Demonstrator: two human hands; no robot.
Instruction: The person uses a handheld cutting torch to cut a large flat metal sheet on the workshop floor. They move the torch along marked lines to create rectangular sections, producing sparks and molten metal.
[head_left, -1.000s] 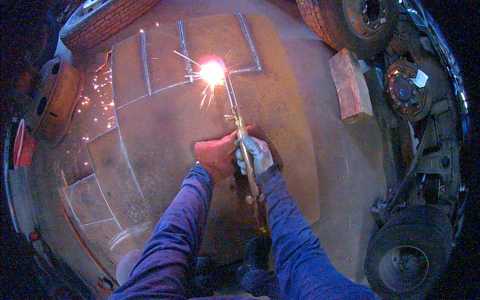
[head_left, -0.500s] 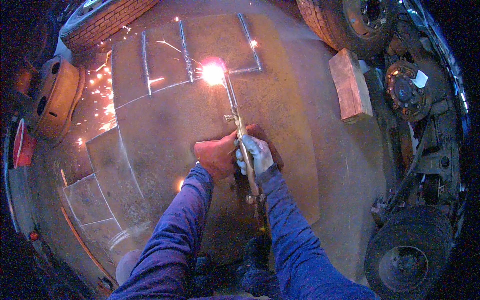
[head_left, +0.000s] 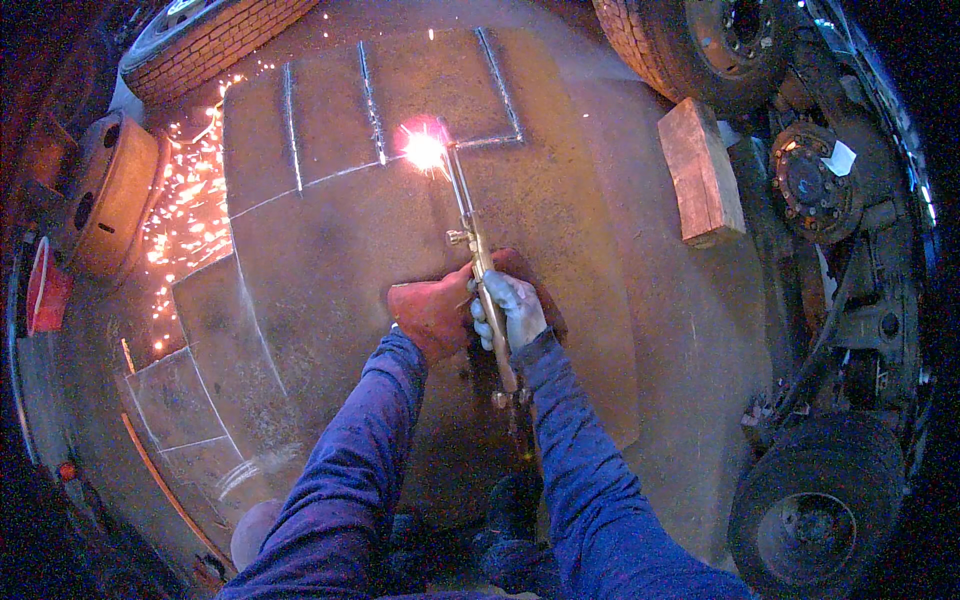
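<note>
Above rusty steel plate [head_left: 330, 260], a slender brass torch [head_left: 478, 246] is grasped by the right hand [head_left: 521, 309]; grip of left hand [head_left: 432, 312] is unclear.

I have both arms reaching up from the lower edge of my head view, converging near its middle. My left forearm [head_left: 345, 440], in a blue sleeve, slants up to the right; the left hand [head_left: 430, 312], red-gloved, is turned inward against the right one, its fingers hidden from me. My right forearm [head_left: 600, 460], sleeved alike, leans up to the left, wrist nearly straight. The right hand [head_left: 518, 305] is curled in a grip, fingertips showing on its left side.
</note>
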